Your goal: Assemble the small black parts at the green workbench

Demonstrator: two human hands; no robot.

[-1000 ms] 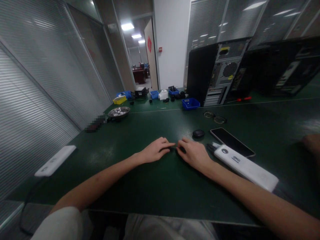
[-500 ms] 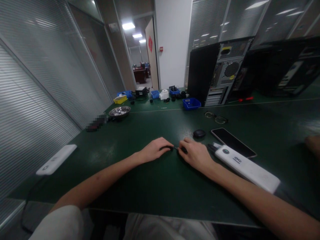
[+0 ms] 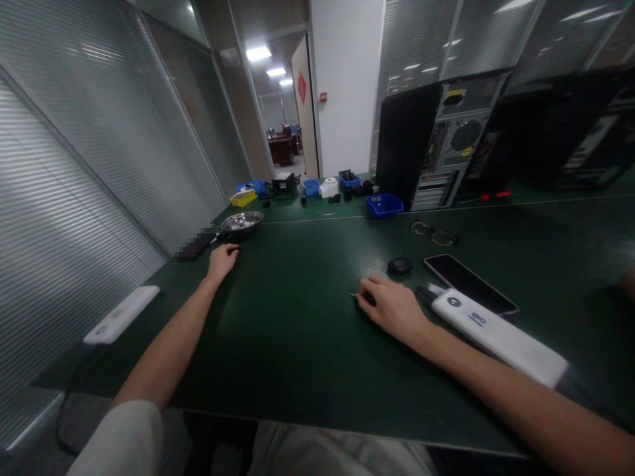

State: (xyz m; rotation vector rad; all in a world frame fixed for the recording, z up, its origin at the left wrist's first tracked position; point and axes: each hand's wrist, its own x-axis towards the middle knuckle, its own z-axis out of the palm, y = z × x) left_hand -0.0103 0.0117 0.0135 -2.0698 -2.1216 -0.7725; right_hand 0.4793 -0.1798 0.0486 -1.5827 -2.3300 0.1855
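Note:
My left hand point(image 3: 223, 262) is low over the green table at the left, its fingers curled together just in front of a shiny metal bowl point(image 3: 241, 222). Something dark shows at its fingertips, too small to make out. My right hand point(image 3: 389, 303) rests near the middle, closed around a slim tool with a thin metal tip point(image 3: 352, 295) pointing left; most of the tool is hidden in the fingers. A black computer mouse point(image 3: 399, 266) lies just beyond that hand. Beside its wrist is a white power bank point(image 3: 499, 336) marked 18.
A phone point(image 3: 469, 283) and glasses point(image 3: 434, 233) lie to the right. Another white power bank point(image 3: 122, 315) sits at the left edge. Blue bins point(image 3: 383, 205), a yellow bin point(image 3: 243, 198) and a computer tower point(image 3: 439, 142) stand at the back. Part of another person point(image 3: 629, 283) shows far right.
My left hand has moved away from my right hand, left and forward to the metal bowl. The black piece it held is now barely visible. My right hand stays in place with the tool.

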